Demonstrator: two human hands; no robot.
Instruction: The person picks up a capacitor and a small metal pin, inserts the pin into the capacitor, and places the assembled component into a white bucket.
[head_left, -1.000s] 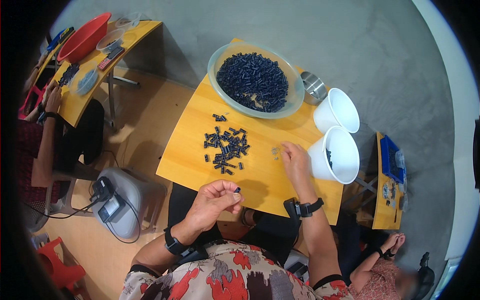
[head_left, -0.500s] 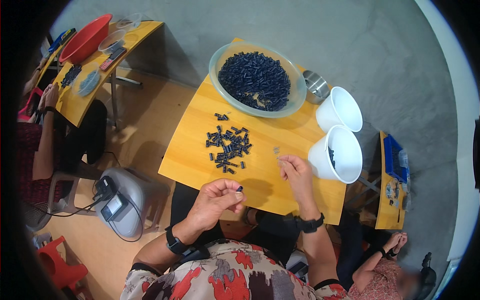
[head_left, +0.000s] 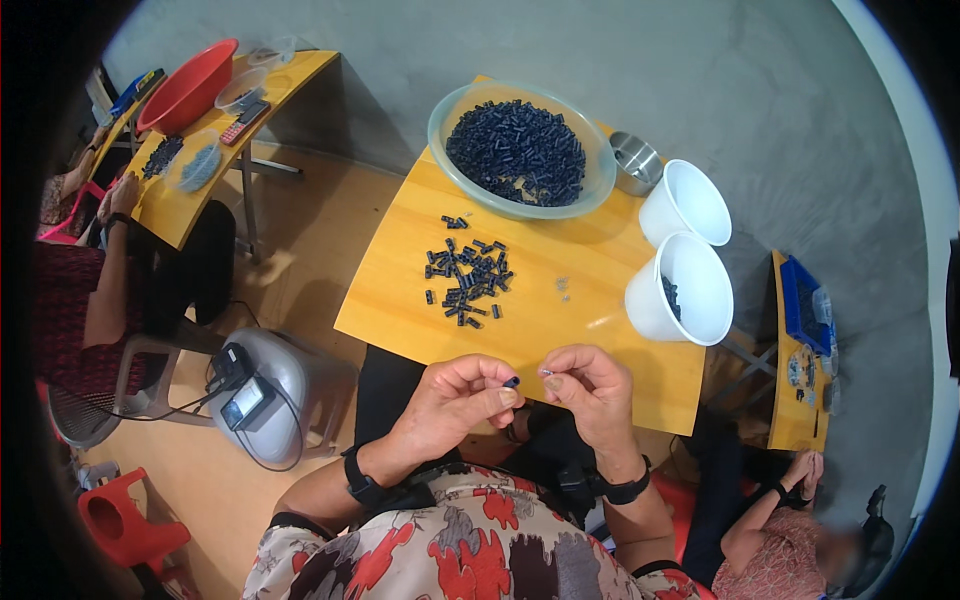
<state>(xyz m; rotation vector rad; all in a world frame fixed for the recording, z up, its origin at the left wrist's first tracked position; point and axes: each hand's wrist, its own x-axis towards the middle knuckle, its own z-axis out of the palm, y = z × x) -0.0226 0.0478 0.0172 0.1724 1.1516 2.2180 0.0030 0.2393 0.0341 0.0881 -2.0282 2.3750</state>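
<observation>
Pinching a dark piece (head_left: 512, 382) between thumb and forefinger, my left hand (head_left: 452, 402) sits at the near edge of the counter (head_left: 390, 300), the piece's end poking out past my fingertips. My right hand (head_left: 592, 398) faces it, thumb and finger closed on a tiny silvery bit (head_left: 546, 373). A narrow gap parts the two; they do not touch. Both wrists lie on my side of that edge, above my lap.

Beyond my left hand, the loose pile (head_left: 468, 280) of similar pieces spreads over the middle left, with a bare strip between it and the left edge. A few strays (head_left: 454, 222) lie between the pile and the basin (head_left: 602, 165), which is heaped with more and covers much of the far edge.

Right of the pile the wood is open, save for some small bits (head_left: 563, 288) lying well short of the near tub (head_left: 645, 295). That tub, with dark pieces inside, stands close to the right edge, against the far tub (head_left: 655, 215); the steel bowl (head_left: 645, 170) sits between the latter and the basin. Bare counter runs from the near tub down to the near right corner.
</observation>
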